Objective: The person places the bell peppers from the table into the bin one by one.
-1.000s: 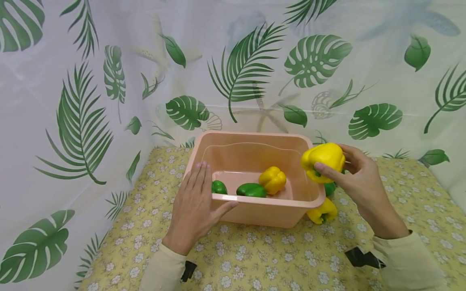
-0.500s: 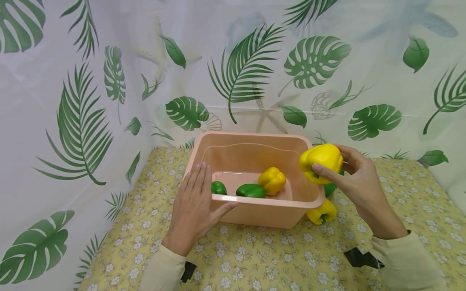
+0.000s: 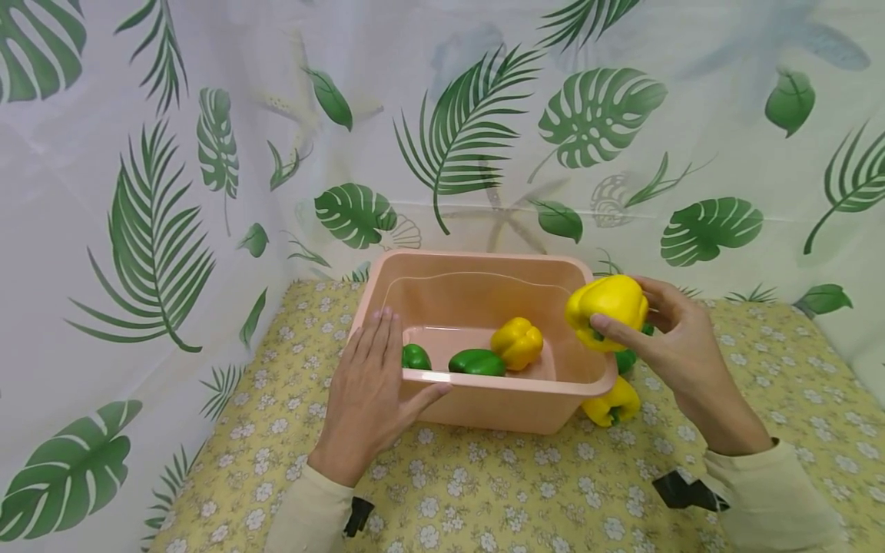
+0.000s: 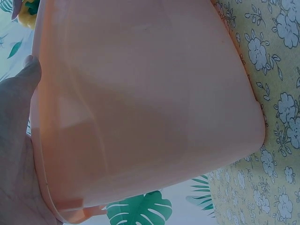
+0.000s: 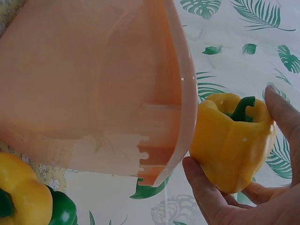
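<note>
A yellow bell pepper (image 3: 608, 307) with a green stem is gripped between the thumb and fingers of my right hand (image 3: 681, 349), at the right rim of a pink plastic bin (image 3: 491, 403). In the right wrist view the held pepper (image 5: 232, 145) appears beside the bin's rim. My left hand (image 3: 366, 392) rests across the bin's front left corner, its fingers straight and together, thumb along the front rim. Inside the bin are another yellow pepper (image 3: 517, 343), a green pepper (image 3: 477, 362), and a second green one (image 3: 415, 356) partly hidden by the front wall.
Outside the bin's right side lie a yellow pepper (image 3: 614, 403) and a green pepper (image 3: 625, 359), partly hidden by the bin and the right hand. A floral yellow cloth (image 3: 456, 491) covers the table. Behind hangs a white leaf-print curtain (image 3: 484, 115).
My right hand with the yellow pepper has shifted very slightly left and down at the bin's right rim. My left hand and the bin have stayed in place.
</note>
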A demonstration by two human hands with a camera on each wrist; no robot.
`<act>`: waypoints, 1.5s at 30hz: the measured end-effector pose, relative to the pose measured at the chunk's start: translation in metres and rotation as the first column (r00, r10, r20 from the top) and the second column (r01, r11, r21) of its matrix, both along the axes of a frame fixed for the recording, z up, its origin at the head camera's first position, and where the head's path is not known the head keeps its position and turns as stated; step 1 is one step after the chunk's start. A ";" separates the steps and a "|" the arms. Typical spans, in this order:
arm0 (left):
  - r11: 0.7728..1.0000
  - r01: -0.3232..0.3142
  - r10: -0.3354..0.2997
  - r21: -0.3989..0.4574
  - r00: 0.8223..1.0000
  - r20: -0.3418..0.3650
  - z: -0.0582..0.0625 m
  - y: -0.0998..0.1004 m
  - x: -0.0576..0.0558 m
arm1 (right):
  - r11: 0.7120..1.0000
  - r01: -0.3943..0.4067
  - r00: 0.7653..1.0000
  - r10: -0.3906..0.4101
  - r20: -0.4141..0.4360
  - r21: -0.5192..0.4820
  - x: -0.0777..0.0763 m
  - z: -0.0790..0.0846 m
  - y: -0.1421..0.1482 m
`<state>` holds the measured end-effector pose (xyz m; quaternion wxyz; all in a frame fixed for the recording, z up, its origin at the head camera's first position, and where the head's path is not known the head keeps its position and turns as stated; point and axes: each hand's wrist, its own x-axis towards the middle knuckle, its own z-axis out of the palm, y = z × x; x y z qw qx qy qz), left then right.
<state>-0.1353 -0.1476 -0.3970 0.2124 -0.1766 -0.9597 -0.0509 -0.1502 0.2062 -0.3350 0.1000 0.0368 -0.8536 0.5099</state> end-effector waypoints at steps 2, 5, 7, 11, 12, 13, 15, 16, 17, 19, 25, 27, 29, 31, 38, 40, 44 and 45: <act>1.000 0.000 0.000 -0.001 1.000 -0.001 0.000 0.000 0.000 | 1.000 -0.003 1.000 0.003 0.007 -0.006 0.000 0.000 0.001; 1.000 0.001 -0.001 0.001 1.000 -0.004 0.000 0.000 0.000 | 1.000 -0.007 1.000 0.007 0.003 -0.023 0.001 0.001 0.003; 1.000 0.003 -0.003 0.004 1.000 -0.005 0.000 -0.001 0.000 | 0.999 -0.014 1.000 0.013 -0.008 -0.036 0.003 0.003 0.003; 1.000 0.010 -0.010 0.012 1.000 -0.005 -0.001 -0.001 0.000 | 0.998 -0.032 0.999 0.030 -0.033 -0.057 0.004 0.006 0.004; 1.000 0.012 -0.012 0.013 1.000 -0.006 -0.001 -0.001 0.000 | 0.998 -0.034 0.999 0.032 -0.035 -0.058 0.004 0.006 0.003; 1.000 0.013 -0.013 0.014 1.000 -0.007 -0.001 -0.001 0.000 | 0.998 -0.036 0.999 0.034 -0.036 -0.059 0.004 0.006 0.003; 1.000 0.016 -0.016 0.014 1.000 -0.012 -0.002 -0.001 -0.001 | 0.997 -0.038 0.999 0.036 -0.039 -0.061 0.004 0.006 0.003; 1.000 0.017 -0.017 0.014 1.000 -0.012 -0.002 -0.001 0.000 | 0.997 -0.040 0.999 0.038 -0.040 -0.064 0.005 0.006 0.004; 1.000 0.018 -0.018 0.013 1.000 -0.014 -0.002 -0.001 0.000 | 0.997 -0.042 0.998 0.039 -0.041 -0.066 0.005 0.006 0.004; 1.000 0.022 -0.022 0.012 1.000 -0.021 -0.002 -0.001 -0.001 | 0.997 -0.041 0.998 0.038 -0.042 -0.069 0.005 0.006 0.005; 1.000 0.023 -0.023 0.004 0.999 -0.023 -0.001 -0.001 0.000 | 0.998 -0.023 0.999 0.021 -0.039 -0.054 0.004 0.006 0.008; 1.000 0.019 -0.019 -0.001 1.000 -0.018 -0.001 0.000 0.000 | 0.999 -0.020 0.999 0.018 -0.041 -0.051 0.004 0.005 0.010; 1.000 0.017 -0.017 -0.005 1.000 -0.013 0.000 0.000 0.000 | 0.999 -0.018 0.999 0.016 -0.040 -0.051 0.005 0.005 0.012; 1.000 0.018 -0.018 -0.003 1.000 -0.016 0.000 0.000 0.000 | 0.999 -0.013 0.999 0.011 -0.034 -0.049 0.005 0.004 0.014; 1.000 0.024 -0.024 0.006 0.999 -0.021 -0.001 -0.001 0.000 | 0.999 0.028 0.999 -0.028 -0.019 -0.023 0.007 0.000 0.019; 1.000 0.024 -0.024 0.004 0.999 -0.022 -0.001 -0.001 0.000 | 0.999 0.032 0.999 -0.032 -0.016 -0.024 0.007 -0.001 0.020; 1.000 0.020 -0.020 -0.002 1.000 -0.019 -0.001 -0.001 0.000 | 0.999 0.033 0.999 -0.034 -0.013 -0.029 0.007 -0.003 0.024; 1.000 0.019 -0.019 -0.003 1.000 -0.018 0.000 -0.001 0.000 | 0.999 0.035 0.999 -0.035 -0.010 -0.031 0.007 -0.003 0.025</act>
